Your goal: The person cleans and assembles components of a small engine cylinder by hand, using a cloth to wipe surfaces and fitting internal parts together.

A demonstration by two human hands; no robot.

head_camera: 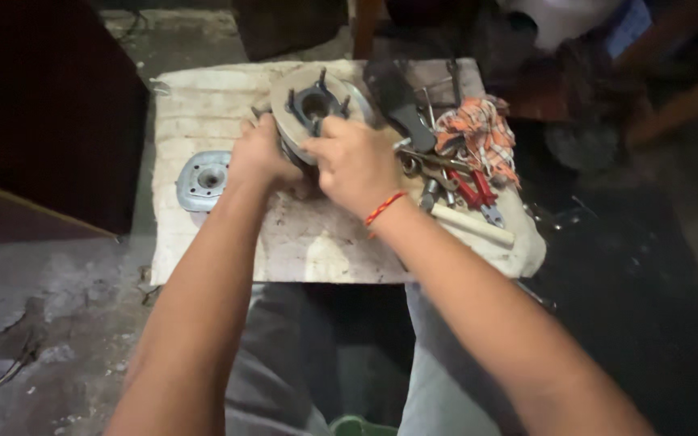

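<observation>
The place is dim, with a rough concrete floor [34, 323] and a small work surface covered by a dirty whitish cloth [203, 105]. We see both of our hands on a round metal engine part [310, 101], which stands near the far edge of the cloth, at its middle. It has a flat disc face, a hole in the centre and several studs standing up. Our left hand [258, 153] grips the left lower side of the part, with fingers curled around it. Our right hand [355, 161] holds it from the right, fingers closed on the rim; a red-orange thread [383, 208] is around this wrist. To the left lies a grey metal cover plate [203, 179], apart from the hands. On the right we see a pile of tools: red-handled pliers [476, 192], spanners [430, 161], a wooden handle [470, 224] and an orange checked rag [482, 129].
</observation>
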